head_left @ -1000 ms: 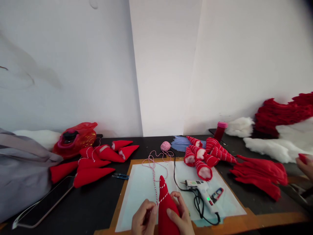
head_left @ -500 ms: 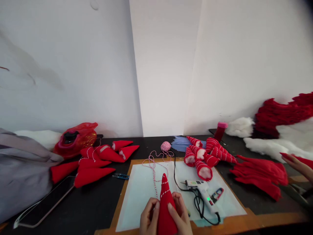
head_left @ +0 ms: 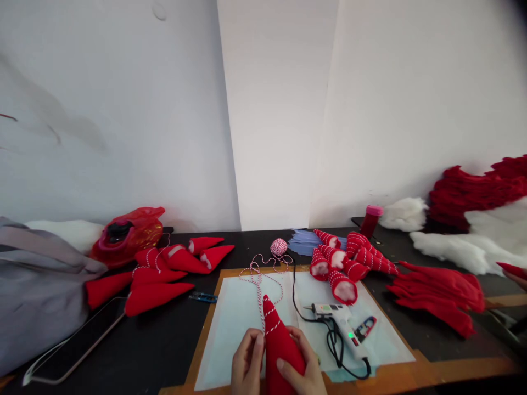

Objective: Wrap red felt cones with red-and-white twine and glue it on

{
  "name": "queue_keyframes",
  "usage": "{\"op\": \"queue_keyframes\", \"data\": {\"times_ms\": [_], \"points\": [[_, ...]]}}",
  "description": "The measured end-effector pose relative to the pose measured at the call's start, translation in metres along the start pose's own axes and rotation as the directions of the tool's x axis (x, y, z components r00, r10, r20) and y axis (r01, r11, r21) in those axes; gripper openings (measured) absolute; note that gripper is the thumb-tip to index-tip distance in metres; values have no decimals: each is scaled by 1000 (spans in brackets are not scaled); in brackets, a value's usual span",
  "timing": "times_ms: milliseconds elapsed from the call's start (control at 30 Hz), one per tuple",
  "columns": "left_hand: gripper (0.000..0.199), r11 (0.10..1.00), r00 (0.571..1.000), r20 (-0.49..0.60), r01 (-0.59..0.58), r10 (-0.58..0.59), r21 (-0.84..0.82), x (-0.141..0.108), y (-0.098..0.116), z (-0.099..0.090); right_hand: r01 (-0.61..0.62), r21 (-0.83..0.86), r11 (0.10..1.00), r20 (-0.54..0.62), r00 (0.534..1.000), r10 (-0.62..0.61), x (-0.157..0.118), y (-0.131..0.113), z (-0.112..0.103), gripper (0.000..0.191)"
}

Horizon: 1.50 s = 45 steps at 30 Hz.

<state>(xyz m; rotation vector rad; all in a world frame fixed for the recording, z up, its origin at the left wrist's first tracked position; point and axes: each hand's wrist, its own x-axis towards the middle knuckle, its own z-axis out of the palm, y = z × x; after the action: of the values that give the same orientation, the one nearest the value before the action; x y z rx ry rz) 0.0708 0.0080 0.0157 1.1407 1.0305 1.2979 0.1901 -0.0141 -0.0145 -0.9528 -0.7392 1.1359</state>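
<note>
My right hand point(head_left: 302, 365) is wrapped round a red felt cone point(head_left: 284, 354), thumb across its front. The cone stands tip up, leaning left, with red-and-white twine wound round its upper part. At its left side my left hand point(head_left: 248, 356) is closed, thumb against the fingers, where the red-and-white twine point(head_left: 260, 299) comes down to the fingertips. That twine trails in loops over the white sheet point(head_left: 230, 318) from a ball of twine point(head_left: 279, 247). To the right lie a white glue gun point(head_left: 340, 318) with a green light and a small red-and-blue cutter point(head_left: 365, 329).
Plain red cones point(head_left: 158, 296) lie at left by a blue cutter point(head_left: 203, 297), a phone-like slab and a grey bag point(head_left: 37, 296). Twine-wrapped cones point(head_left: 343, 286) are piled at right, near flat red felt pieces point(head_left: 440, 296) and white stuffing point(head_left: 457, 249). A co-worker's hand point(head_left: 519, 278) shows at the right edge.
The cone's tip has tilted left. My left hand has drawn slightly left, off the cone's side. The co-worker's hand has moved right, mostly out of view.
</note>
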Motion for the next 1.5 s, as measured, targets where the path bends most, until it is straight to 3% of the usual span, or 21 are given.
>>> {"op": "queue_keyframes", "data": {"times_ms": [100,167,367,533,633,733,800,933,1100,1233,1333,1500], "points": [[45,999,999,18,33,-32,-31,-2,-2,1,-193,304,933,101,980,170,-4,-5,6,60],[45,997,999,20,51,-50,-50,-4,-4,2,-243,381,892,111,970,217,-5,-6,8,53],[40,999,999,33,-3,4,-34,-4,-9,5,-40,48,998,-133,990,46,-2,1,5,51],[37,998,996,64,-56,55,5,-4,-12,6,56,-65,996,-106,992,-63,-4,3,2,62],[39,998,996,79,-49,47,27,-4,-14,3,-61,109,992,-45,997,66,-4,-3,1,67],[41,999,996,90,-23,20,39,-4,-14,1,-212,346,914,51,977,207,-3,-11,2,54],[42,999,996,92,-19,16,33,-4,-13,1,-223,401,889,70,974,213,-3,-15,4,44],[43,999,996,86,-26,23,33,-5,-9,2,-162,251,954,-11,985,170,-3,-16,7,42],[42,998,996,83,-36,31,53,-6,-7,4,65,-89,994,-180,980,-80,-4,-7,7,49],[42,997,997,64,-41,37,65,-6,-7,5,125,-202,971,-144,977,-156,-6,-2,3,57],[44,995,997,58,-47,42,89,-6,-6,4,92,-88,992,-72,993,-98,-5,-4,0,65],[45,997,997,66,-30,25,66,-6,-7,1,-152,322,934,51,988,143,-4,-9,0,53]]}}
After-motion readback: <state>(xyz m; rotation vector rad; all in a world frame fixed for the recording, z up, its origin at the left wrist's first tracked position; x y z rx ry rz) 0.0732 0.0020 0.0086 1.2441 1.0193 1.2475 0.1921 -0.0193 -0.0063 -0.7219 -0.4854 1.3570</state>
